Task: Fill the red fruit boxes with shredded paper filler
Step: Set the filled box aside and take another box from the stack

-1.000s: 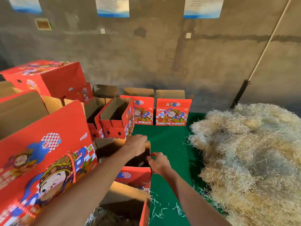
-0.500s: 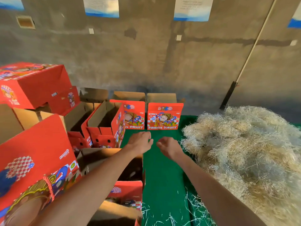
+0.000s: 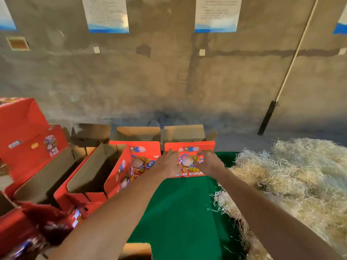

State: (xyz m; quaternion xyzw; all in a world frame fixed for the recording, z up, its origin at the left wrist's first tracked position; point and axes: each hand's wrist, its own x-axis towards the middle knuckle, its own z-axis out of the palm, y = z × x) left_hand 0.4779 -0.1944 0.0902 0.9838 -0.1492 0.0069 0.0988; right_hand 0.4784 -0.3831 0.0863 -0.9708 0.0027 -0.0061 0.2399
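A: Nearest, what lies on the bench [image 3: 180,212]?

B: Green cloth, with loose paper strands along its right edge. The big heap of shredded paper filler [image 3: 293,181] spreads from near right to mid right.

A: And on the left?

B: Open red boxes [image 3: 90,177] crowd the left side, brown insides showing; the nearest ones are blurred.

A: Where are the hands?

B: Both reach far across the cloth to the red fruit box [image 3: 189,149] standing at the far edge, flaps up. The left hand [image 3: 168,163] lies over its left front, the right hand [image 3: 208,162] over its right front, fingers at the upper edge.

A: Clamped on it?

B: I cannot tell; the fingers look bent at the rim, yet whether either grip closes on the card is unclear.

A: How will it handle?

B: I judge it light and fairly stiff, though the walls may flex. Best taken by both upper corners. The filler looks soft and springy, likely to shed strands, so scoop it in loose armfuls.
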